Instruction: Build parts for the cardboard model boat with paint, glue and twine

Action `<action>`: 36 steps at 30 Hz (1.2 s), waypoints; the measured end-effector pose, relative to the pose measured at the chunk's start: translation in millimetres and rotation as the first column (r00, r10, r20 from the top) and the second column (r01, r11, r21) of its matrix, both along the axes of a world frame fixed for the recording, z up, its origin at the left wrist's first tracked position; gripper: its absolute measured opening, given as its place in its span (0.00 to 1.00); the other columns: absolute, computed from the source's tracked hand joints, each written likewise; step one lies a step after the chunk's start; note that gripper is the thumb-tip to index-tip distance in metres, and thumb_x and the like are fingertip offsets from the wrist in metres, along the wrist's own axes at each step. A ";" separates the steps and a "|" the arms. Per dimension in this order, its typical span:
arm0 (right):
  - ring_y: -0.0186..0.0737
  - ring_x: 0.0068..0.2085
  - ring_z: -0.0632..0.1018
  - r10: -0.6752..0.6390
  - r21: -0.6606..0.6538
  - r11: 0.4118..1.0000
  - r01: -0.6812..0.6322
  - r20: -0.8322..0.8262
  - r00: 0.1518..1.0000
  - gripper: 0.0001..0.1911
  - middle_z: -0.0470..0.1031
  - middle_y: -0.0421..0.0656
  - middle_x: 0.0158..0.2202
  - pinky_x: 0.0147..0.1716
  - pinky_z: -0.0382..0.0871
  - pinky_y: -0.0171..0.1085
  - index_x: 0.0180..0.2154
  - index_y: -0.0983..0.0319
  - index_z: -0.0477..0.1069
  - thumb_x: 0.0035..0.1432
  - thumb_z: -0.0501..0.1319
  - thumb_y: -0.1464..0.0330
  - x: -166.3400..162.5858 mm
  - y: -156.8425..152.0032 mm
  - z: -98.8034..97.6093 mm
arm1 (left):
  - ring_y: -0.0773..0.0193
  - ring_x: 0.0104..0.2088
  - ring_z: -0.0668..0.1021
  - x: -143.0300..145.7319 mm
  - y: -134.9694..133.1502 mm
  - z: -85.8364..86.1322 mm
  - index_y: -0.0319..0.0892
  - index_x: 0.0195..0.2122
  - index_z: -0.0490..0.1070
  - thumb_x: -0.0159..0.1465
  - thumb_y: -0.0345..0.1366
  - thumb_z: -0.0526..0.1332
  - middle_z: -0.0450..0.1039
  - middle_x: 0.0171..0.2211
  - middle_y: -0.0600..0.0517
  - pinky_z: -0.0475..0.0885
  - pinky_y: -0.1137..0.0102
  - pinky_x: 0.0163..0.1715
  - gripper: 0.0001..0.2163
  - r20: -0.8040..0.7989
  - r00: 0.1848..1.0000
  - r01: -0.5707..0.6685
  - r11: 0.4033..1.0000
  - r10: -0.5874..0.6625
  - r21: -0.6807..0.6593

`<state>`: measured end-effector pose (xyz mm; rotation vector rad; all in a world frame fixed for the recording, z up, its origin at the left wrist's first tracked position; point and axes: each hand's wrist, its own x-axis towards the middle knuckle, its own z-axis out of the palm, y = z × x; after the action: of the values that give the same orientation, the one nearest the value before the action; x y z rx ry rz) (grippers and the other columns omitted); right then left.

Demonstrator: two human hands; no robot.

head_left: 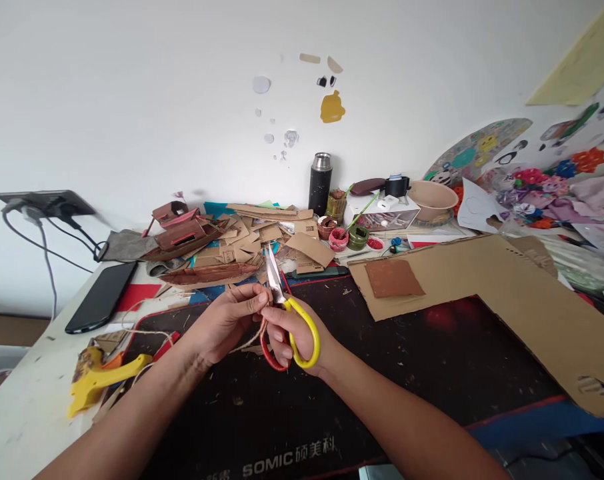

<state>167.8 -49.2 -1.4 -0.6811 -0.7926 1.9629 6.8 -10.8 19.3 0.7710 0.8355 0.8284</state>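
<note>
My left hand (239, 317) is closed in a pinch, its fingertips meeting those of my right hand over the mat. A thin strand of twine (247, 343) trails down from the pinched fingers; what lies right between the fingertips is mostly hidden. My right hand (302, 333) grips a pair of scissors (305, 333) with one yellow and one red handle. The scissor blades point up and away from me, rising beside the left fingertips. Some of the right fingers pass through or behind the handles.
Cardboard scraps (242, 243) and a brown boat-shaped piece (212, 273) lie behind my hands. A yellow glue gun (102, 377) and a phone (102, 297) are at left. Right are a large cardboard sheet (527, 313), paint jars (339, 239) and a black flask (321, 187). A dark mat (382, 373) lies beneath.
</note>
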 end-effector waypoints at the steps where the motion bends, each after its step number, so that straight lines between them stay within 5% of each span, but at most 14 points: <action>1: 0.26 0.13 0.61 -0.010 -0.003 1.000 0.010 0.001 1.000 0.27 0.66 0.27 0.19 0.11 0.62 0.29 0.38 0.58 0.66 0.54 0.76 0.49 -0.1 0.3 -0.2 | 0.65 0.29 0.76 0.4 -0.4 -0.4 0.39 0.30 0.82 0.51 0.41 0.84 0.78 0.29 0.51 0.72 0.71 0.33 0.15 0.000 1.000 -0.013 1.000 0.013 0.008; 6: 0.26 0.13 0.61 -0.068 -0.011 0.998 0.068 -0.016 0.998 0.26 0.66 0.28 0.20 0.11 0.62 0.29 0.36 0.58 0.66 0.54 0.76 0.50 1.1 2.7 -1.4 | 0.59 0.38 0.81 -5.5 -5.5 0.2 0.42 0.47 0.84 0.57 0.48 0.80 0.83 0.40 0.46 0.75 0.69 0.41 0.21 -0.064 0.996 -0.062 0.993 0.069 0.102; 11: 0.27 0.13 0.59 -0.116 -0.020 0.993 0.116 -0.024 0.993 0.26 0.66 0.27 0.18 0.10 0.60 0.30 0.35 0.58 0.65 0.54 0.76 0.49 2.1 5.8 -1.8 | 0.54 0.46 0.83 -15.3 -15.8 11.6 0.45 0.51 0.81 0.64 0.51 0.75 0.84 0.46 0.45 0.76 0.63 0.52 0.20 -0.278 0.954 0.167 0.966 -0.108 0.199; 15: 0.26 0.12 0.58 -0.140 -0.011 0.990 0.140 -0.001 0.990 0.27 0.62 0.27 0.16 0.11 0.59 0.29 0.31 0.58 0.63 0.55 0.75 0.48 2.0 8.4 1.0 | 0.51 0.47 0.83 -16.7 -20.8 10.4 0.45 0.53 0.79 0.65 0.50 0.73 0.83 0.46 0.45 0.78 0.60 0.51 0.20 -0.387 0.906 0.291 0.914 -0.169 0.282; 20: 0.25 0.12 0.57 -0.169 -0.030 0.985 0.169 0.007 0.986 0.28 0.59 0.27 0.15 0.11 0.56 0.29 0.27 0.57 0.61 0.54 0.75 0.49 4.0 11.7 2.9 | 0.56 0.37 0.80 -18.9 -25.0 2.3 0.45 0.52 0.78 0.66 0.51 0.70 0.80 0.35 0.51 0.75 0.65 0.41 0.20 -0.601 0.799 0.284 0.868 0.021 0.407; 26: 0.25 0.12 0.56 -0.197 -0.077 0.978 0.195 -0.017 0.980 0.27 0.60 0.26 0.16 0.11 0.55 0.29 0.32 0.57 0.62 0.52 0.77 0.51 5.3 14.7 1.6 | 0.59 0.32 0.77 -16.1 -33.2 12.6 0.46 0.44 0.80 0.69 0.52 0.65 0.79 0.31 0.52 0.69 0.68 0.35 0.15 -0.706 0.690 0.311 0.816 0.159 0.488; 36: 0.25 0.13 0.57 -0.203 -0.075 0.977 0.200 -0.028 0.979 0.27 0.60 0.27 0.15 0.11 0.55 0.29 0.29 0.57 0.62 0.52 0.76 0.51 3.7 14.3 3.2 | 0.60 0.29 0.75 -10.2 -36.4 17.5 0.45 0.39 0.80 0.69 0.51 0.65 0.78 0.29 0.53 0.67 0.70 0.32 0.14 -0.664 0.702 0.219 0.809 0.257 0.545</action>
<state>171.6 -35.0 1.9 -0.7378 -0.6089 1.8204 -3.3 -47.2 36.8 1.7351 1.3012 0.8124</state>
